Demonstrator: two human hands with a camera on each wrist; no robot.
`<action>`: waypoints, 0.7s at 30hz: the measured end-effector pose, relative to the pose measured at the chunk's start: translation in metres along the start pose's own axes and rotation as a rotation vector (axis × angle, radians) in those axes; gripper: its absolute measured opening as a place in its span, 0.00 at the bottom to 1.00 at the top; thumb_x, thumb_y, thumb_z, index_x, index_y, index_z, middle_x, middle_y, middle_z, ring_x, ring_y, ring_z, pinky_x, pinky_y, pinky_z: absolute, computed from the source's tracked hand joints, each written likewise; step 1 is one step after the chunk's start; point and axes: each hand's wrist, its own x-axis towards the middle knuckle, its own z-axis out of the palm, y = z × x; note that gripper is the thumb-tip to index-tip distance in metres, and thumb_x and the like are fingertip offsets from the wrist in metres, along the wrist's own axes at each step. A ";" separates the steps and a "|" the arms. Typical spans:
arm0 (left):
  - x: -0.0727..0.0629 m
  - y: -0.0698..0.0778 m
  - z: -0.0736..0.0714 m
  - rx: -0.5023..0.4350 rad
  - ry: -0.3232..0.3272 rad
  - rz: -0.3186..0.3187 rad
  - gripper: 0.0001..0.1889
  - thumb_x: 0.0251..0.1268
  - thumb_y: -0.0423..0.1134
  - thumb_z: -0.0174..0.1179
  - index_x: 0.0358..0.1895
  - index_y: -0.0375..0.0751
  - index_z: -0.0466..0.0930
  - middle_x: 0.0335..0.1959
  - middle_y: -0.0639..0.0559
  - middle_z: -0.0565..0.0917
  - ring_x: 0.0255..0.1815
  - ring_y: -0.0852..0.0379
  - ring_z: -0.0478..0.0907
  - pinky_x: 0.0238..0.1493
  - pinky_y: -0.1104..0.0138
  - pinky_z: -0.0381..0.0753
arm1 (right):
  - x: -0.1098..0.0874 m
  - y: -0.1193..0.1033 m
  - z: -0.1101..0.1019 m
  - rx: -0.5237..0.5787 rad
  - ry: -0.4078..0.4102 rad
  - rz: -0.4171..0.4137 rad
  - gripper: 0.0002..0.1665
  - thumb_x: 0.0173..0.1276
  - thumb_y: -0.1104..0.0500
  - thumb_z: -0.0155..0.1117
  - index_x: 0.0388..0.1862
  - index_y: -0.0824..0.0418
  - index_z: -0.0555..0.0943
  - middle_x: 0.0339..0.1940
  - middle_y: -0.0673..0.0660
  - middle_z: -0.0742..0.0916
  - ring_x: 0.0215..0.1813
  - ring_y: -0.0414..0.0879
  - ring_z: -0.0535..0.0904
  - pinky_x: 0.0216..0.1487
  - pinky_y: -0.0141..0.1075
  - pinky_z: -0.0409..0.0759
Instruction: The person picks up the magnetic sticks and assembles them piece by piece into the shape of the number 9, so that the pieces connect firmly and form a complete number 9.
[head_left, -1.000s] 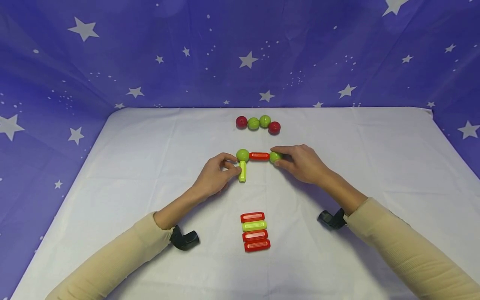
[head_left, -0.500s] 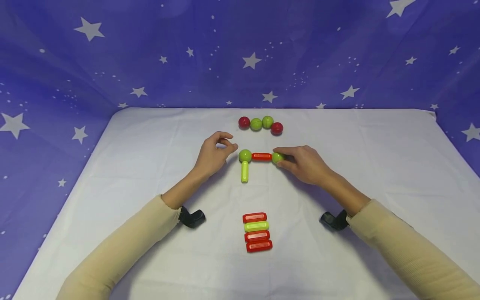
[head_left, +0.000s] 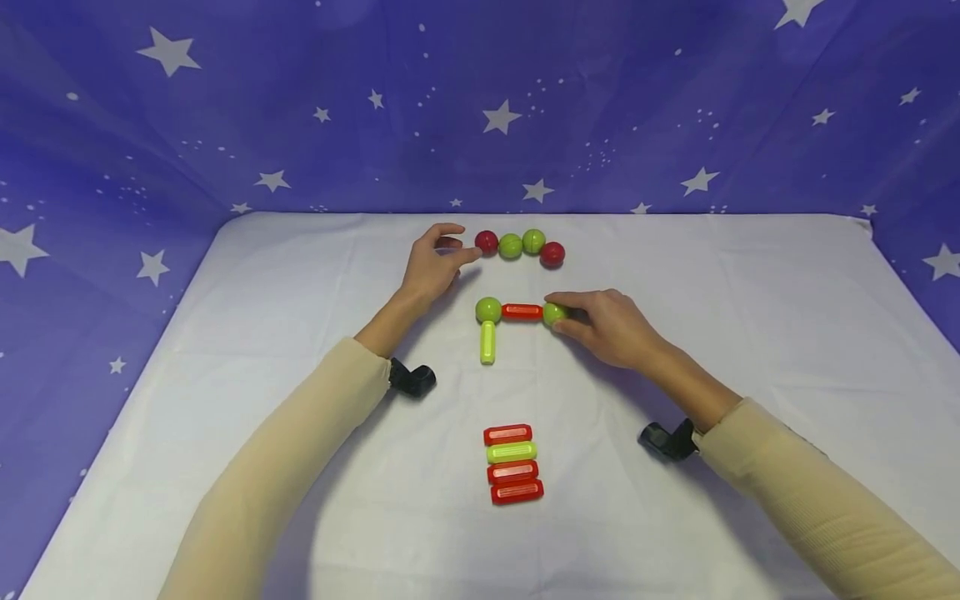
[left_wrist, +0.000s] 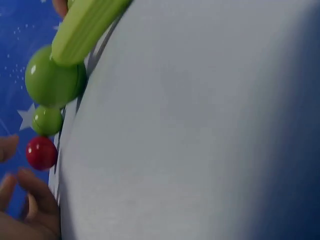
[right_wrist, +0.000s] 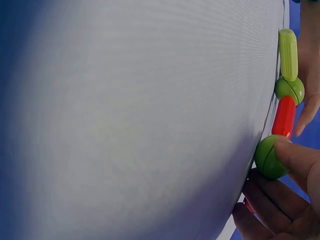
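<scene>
On the far side of the white cloth (head_left: 322, 308) there's a row of four balls running left to right, and the red ball (head_left: 486, 242) at its left end is the one to watch imo. The left hand (head_left: 431, 268) is way nearer to it than the other one: the ball sits just to the right of its fingertips. That hand has nothing in its grasp, thumb and fingers spread apart on the ball's side. Head view makes the thumb look right up against the ball, but the left wrist view is blurry there, so I can't tell if they touch. Being round, the ball has no long axis to line up with, so it's really about coming at it from the left, with its green neighbour (head_left: 511, 246) on the other side.

Meanwhile the right hand (head_left: 611, 329) is pinching the green ball (head_left: 553, 314) on the right end of an L-shaped bit, nearer the person than the row. From there the red stick (head_left: 522, 312) runs left to the corner ball (head_left: 488, 310), and the lime stick (head_left: 487, 342) comes off that toward the person. Nearer still, four loose sticks (head_left: 513, 472) lie side by side, long axes roughly left to right.
</scene>
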 end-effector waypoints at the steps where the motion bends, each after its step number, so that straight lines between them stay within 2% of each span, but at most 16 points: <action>1: 0.002 -0.001 -0.001 0.010 -0.023 0.012 0.27 0.65 0.40 0.66 0.66 0.43 0.71 0.57 0.45 0.74 0.28 0.57 0.72 0.20 0.71 0.73 | 0.000 0.000 0.000 0.002 -0.001 -0.004 0.26 0.68 0.59 0.68 0.64 0.61 0.78 0.60 0.61 0.82 0.63 0.58 0.76 0.63 0.55 0.69; 4: 0.009 -0.001 -0.004 0.038 -0.109 0.035 0.30 0.66 0.38 0.66 0.71 0.46 0.67 0.64 0.45 0.71 0.30 0.55 0.74 0.17 0.69 0.75 | 0.001 -0.001 0.001 0.007 -0.005 -0.010 0.25 0.68 0.59 0.68 0.64 0.62 0.78 0.60 0.61 0.82 0.62 0.57 0.77 0.63 0.55 0.69; 8: 0.016 0.000 -0.005 0.082 -0.222 0.036 0.35 0.66 0.39 0.66 0.75 0.51 0.62 0.70 0.46 0.66 0.34 0.52 0.75 0.17 0.67 0.77 | 0.000 0.000 0.002 0.000 -0.011 -0.001 0.26 0.68 0.59 0.67 0.64 0.61 0.78 0.60 0.61 0.82 0.60 0.57 0.78 0.62 0.56 0.69; 11: 0.019 0.000 -0.004 0.142 -0.258 0.050 0.35 0.67 0.42 0.65 0.76 0.52 0.61 0.71 0.46 0.66 0.34 0.53 0.75 0.18 0.67 0.77 | 0.000 0.001 0.001 -0.005 -0.008 0.003 0.26 0.68 0.59 0.67 0.64 0.61 0.78 0.60 0.61 0.82 0.61 0.58 0.77 0.63 0.56 0.69; 14: 0.022 0.000 0.000 0.188 -0.240 0.065 0.31 0.68 0.43 0.64 0.73 0.50 0.65 0.69 0.46 0.69 0.30 0.54 0.75 0.17 0.67 0.77 | -0.001 0.001 0.001 -0.006 -0.005 0.003 0.25 0.69 0.59 0.67 0.64 0.61 0.78 0.60 0.61 0.82 0.63 0.58 0.76 0.63 0.56 0.68; 18: 0.022 -0.001 0.004 0.209 -0.171 0.065 0.26 0.67 0.42 0.66 0.67 0.46 0.71 0.64 0.47 0.73 0.23 0.55 0.74 0.16 0.66 0.76 | -0.001 0.001 0.000 -0.006 -0.004 0.006 0.26 0.68 0.59 0.68 0.64 0.61 0.78 0.60 0.61 0.82 0.63 0.58 0.76 0.63 0.56 0.68; 21: 0.021 -0.001 0.005 0.208 -0.123 0.060 0.23 0.66 0.41 0.67 0.62 0.44 0.73 0.59 0.48 0.75 0.22 0.55 0.74 0.16 0.66 0.76 | -0.001 0.001 0.000 -0.010 -0.001 -0.001 0.26 0.68 0.59 0.68 0.64 0.61 0.78 0.60 0.61 0.82 0.62 0.58 0.77 0.63 0.56 0.69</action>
